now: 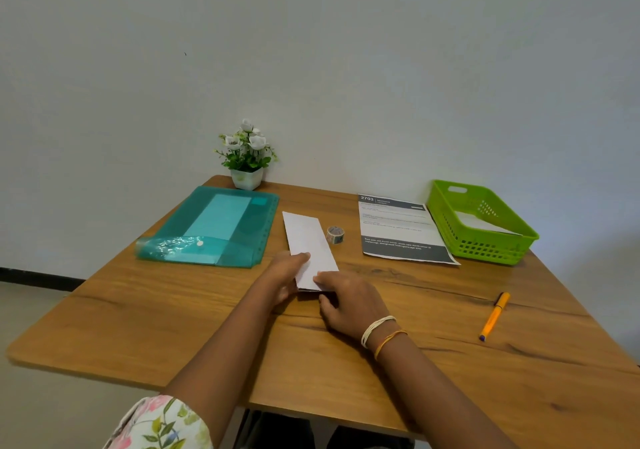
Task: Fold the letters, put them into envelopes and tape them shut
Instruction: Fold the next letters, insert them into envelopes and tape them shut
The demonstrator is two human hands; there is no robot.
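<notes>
Currently, a folded letter (310, 245) lies as a long white strip at the centre of the wooden table (173, 313), its far end pointing toward 11 o'clock. Both hands rest on its near end: the left hand (285, 275) lies along the left edge with fingers extended flat on the paper, and the right hand (349, 301) presses the near right corner with fingers curled downward, fingertips touching the sheet. Neither hand lifts the paper. At 10 o'clock from the letter sits a teal plastic folder (239, 241), flap toward the viewer, holding a pale rectangular envelope-like sheet (221, 216) seen through the cover. Just beside the letter at 2 o'clock stands a small roll of tape (335, 234). Farther at 2 o'clock lies a printed sheet (401, 229), flat and unfolded, touching the green basket (446, 213) at 3 o'clock, which contains white paper (479, 223); whether that is one item or several cannot be determined. An orange pen (494, 315) lies at 4 o'clock, well apart from the letter. A potted plant (246, 158) with white flowers stands at 12 o'clock against the wall.
</notes>
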